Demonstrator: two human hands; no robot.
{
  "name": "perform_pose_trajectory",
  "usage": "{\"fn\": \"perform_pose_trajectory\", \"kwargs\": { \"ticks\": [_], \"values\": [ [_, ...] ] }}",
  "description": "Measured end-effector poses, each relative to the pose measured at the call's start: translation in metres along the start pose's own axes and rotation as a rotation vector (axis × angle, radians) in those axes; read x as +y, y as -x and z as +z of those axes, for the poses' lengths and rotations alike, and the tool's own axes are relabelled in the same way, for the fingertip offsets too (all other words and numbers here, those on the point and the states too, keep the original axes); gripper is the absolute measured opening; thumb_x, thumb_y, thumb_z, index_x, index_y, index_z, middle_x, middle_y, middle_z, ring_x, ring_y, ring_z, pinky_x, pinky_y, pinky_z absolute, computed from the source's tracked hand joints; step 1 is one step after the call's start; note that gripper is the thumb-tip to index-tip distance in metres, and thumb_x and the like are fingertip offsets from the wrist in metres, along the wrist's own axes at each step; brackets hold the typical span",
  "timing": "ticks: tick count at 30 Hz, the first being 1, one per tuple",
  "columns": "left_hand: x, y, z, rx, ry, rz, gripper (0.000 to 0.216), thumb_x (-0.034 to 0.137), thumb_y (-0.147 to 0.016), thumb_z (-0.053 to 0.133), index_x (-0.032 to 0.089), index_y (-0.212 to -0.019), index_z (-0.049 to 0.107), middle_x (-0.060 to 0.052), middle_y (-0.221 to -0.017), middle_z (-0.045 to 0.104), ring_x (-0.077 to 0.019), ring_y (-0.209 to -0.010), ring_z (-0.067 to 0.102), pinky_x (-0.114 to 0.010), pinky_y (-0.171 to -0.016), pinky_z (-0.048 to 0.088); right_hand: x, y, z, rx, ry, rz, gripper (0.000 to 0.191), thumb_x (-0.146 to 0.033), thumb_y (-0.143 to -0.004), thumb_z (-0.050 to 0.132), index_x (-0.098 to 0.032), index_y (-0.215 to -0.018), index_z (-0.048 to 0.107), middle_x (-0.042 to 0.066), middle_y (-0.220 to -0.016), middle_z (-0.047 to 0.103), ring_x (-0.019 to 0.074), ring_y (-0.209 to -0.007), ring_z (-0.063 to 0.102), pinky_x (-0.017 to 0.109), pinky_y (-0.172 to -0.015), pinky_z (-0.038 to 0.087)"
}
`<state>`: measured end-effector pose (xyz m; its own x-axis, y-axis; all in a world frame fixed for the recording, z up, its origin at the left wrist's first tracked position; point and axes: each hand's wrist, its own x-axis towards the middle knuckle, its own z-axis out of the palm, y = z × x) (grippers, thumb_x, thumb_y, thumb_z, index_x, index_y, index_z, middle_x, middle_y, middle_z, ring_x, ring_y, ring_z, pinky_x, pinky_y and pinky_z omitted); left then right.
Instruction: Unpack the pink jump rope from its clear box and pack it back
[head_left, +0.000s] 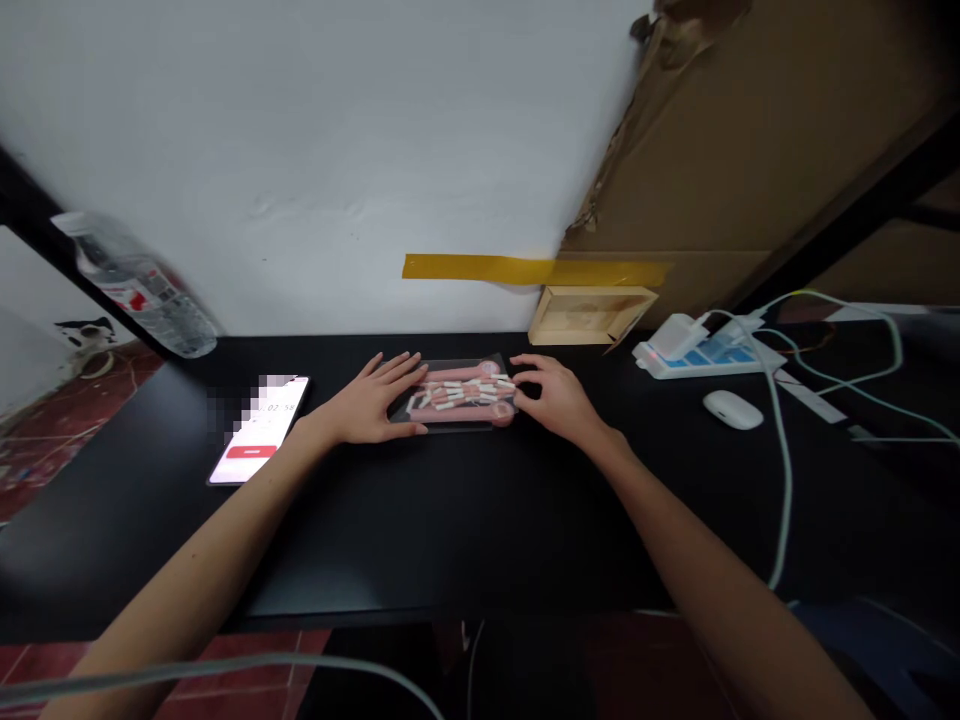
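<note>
A flat clear plastic bag [457, 428] lies on the black table, with a pink-and-white beaded skipping rope [461, 393] inside. Two pink handles run along its upper and lower sides, and the short beads are bunched between them. My left hand [375, 402] rests flat over the bag's left end, fingers spread and thumb along the lower edge. At the right end, my right hand [553, 398] has curled fingers, with thumb and forefinger closed on the bag's edge. The exact contact of those fingertips is small and hard to see.
A lit phone [259, 435] lies left of my left forearm. Behind it stands a plastic bottle [150, 300]. A shallow wooden box [589, 315] leans at the back wall. To the right are a power strip [705, 355], a white earbud case [733, 409] and loose cables [784, 480].
</note>
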<state>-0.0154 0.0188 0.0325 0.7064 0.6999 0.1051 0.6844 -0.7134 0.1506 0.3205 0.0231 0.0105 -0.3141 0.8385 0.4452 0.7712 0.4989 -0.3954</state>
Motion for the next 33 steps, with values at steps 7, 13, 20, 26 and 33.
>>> {"fn": "perform_pose_trajectory", "kwargs": {
  "ticks": [7, 13, 20, 26, 33],
  "values": [
    [-0.008, 0.011, -0.004, 0.004, 0.010, -0.020, 0.096, 0.078, -0.087, 0.050, 0.022, -0.160, 0.024, -0.013, -0.165, 0.021, -0.0344, -0.152, 0.020, -0.057, -0.122, 0.011, 0.030, 0.005, -0.035, -0.210, -0.044, 0.040, 0.046, -0.036, -0.078, 0.072, -0.025, -0.123, 0.069, 0.011, -0.145, 0.056, 0.0354, -0.136, 0.050, 0.057, -0.113, 0.040],
    [-0.010, 0.013, -0.006, 0.010, 0.031, -0.008, 0.095, 0.077, -0.085, 0.053, 0.027, -0.160, 0.023, -0.010, -0.166, 0.020, -0.0358, -0.151, 0.021, -0.059, -0.122, 0.012, 0.011, 0.009, -0.025, -0.289, -0.072, -0.135, 0.093, -0.053, -0.082, 0.071, -0.028, -0.160, 0.025, 0.007, -0.167, 0.022, 0.0351, -0.155, 0.011, 0.060, -0.122, 0.025],
    [-0.009, 0.014, -0.008, -0.005, 0.037, -0.004, 0.096, 0.076, -0.085, 0.055, 0.024, -0.160, 0.025, -0.011, -0.166, 0.020, -0.0356, -0.152, 0.021, -0.058, -0.122, 0.012, -0.010, 0.006, -0.001, -0.321, 0.088, -0.233, 0.074, -0.046, -0.091, 0.059, -0.022, -0.157, 0.035, 0.009, -0.162, 0.035, 0.0337, -0.151, 0.026, 0.056, -0.124, 0.025],
    [0.000, 0.013, -0.005, 0.002, -0.006, -0.009, 0.094, 0.074, -0.088, 0.051, 0.022, -0.160, 0.023, -0.014, -0.165, 0.020, -0.0354, -0.152, 0.021, -0.059, -0.122, 0.005, -0.006, 0.001, 0.004, -0.321, 0.074, -0.264, 0.062, -0.044, -0.095, 0.056, -0.030, -0.153, 0.041, 0.002, -0.162, 0.035, 0.0313, -0.150, 0.030, 0.054, -0.123, 0.029],
    [0.006, 0.006, 0.006, -0.019, -0.086, -0.090, 0.103, 0.081, -0.090, 0.035, 0.008, -0.161, 0.016, -0.022, -0.164, 0.014, -0.0341, -0.153, 0.011, -0.052, -0.123, 0.012, 0.003, -0.003, 0.001, -0.331, 0.096, -0.225, 0.051, -0.048, -0.098, 0.053, -0.030, -0.146, 0.053, 0.004, -0.157, 0.044, 0.0328, -0.148, 0.035, 0.057, -0.119, 0.035]
  ]
}}
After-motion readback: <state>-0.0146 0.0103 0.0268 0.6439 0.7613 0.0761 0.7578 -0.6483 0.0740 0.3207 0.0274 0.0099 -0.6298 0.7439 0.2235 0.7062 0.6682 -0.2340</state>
